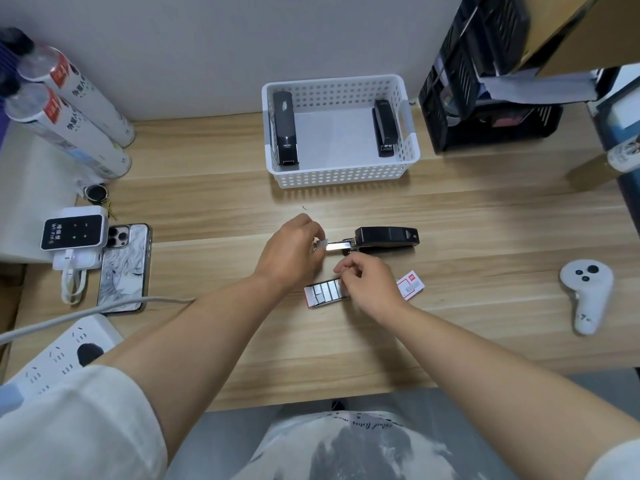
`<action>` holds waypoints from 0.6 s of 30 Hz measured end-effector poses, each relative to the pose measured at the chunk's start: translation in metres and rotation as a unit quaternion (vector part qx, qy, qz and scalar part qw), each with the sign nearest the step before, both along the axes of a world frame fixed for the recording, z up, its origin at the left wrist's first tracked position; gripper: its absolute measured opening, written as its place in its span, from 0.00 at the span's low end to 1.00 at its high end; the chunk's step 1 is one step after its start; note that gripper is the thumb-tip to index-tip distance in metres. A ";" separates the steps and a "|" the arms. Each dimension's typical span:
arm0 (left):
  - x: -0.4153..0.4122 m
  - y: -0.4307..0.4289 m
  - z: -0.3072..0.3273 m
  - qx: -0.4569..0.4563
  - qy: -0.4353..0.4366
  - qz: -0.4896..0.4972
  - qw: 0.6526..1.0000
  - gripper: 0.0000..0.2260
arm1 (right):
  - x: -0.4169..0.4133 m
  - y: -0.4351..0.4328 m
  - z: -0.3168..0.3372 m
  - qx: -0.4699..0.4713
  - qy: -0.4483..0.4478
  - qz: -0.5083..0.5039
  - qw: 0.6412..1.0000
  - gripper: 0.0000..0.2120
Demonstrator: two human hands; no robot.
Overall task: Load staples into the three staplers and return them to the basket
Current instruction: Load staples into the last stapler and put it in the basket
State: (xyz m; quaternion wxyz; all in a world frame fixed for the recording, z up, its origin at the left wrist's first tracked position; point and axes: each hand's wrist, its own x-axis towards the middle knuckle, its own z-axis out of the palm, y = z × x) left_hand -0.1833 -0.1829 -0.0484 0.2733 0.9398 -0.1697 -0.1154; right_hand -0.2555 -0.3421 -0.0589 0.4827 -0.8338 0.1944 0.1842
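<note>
An office desk; wood-grain top [450, 209]; black file rack [485, 98]; power strip [55, 362]; staplers' basket [341, 174].

Person wears a white short-sleeve top. Left sleeve [79, 420] is loose, off-white, w/ soft folds; right sleeve [620, 462] shows only a corner. Shirt front [346, 448] is white w/ a smudgy grey-black print & a line of dark script lettering. Forearms, left hand [291, 252] & right hand [372, 284] are bare.

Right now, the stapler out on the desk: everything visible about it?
The stapler is glossy black, plastic by its look, lying flat on the wooden desk in front of the basket, long axis left to right. Its metal staple tray is slid out leftward; the left hand pinches the tray's end. The right hand is close by; contact unclear.
</note>
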 end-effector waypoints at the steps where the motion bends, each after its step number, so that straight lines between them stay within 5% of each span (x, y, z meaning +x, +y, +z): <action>1: 0.000 0.000 -0.001 0.000 0.002 0.000 1.000 0.06 | 0.000 -0.001 0.000 -0.001 -0.001 0.000 1.000 0.11; 18: 0.001 0.002 -0.008 0.024 0.035 0.007 0.999 0.06 | -0.003 -0.003 -0.004 -0.013 0.001 0.018 1.000 0.11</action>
